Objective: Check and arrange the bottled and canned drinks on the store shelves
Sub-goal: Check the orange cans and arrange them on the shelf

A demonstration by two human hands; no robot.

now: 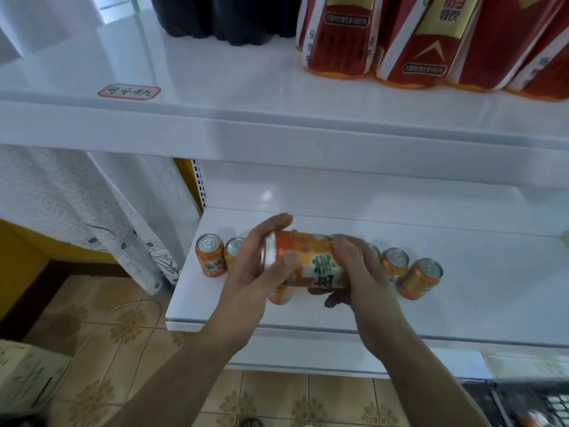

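Observation:
An orange drink can [303,257] with green characters lies sideways in the air above the lower white shelf [462,291]. My left hand [255,272] grips its silver top end, thumb across the side. My right hand [357,272] holds the other end, fingers curled round it. Several matching orange cans stand in a row on the shelf behind my hands: two at the left [211,255], others at the right [420,278]. One more can [280,295] is partly hidden under my left hand.
On the upper shelf [215,97] stand dark bottles [224,16] and red-labelled bottles [415,41], with a handwritten tag [129,91] at its front. A patterned curtain [92,211] hangs at the left. Tiled floor lies below, and a black crate [529,405] sits at the bottom right.

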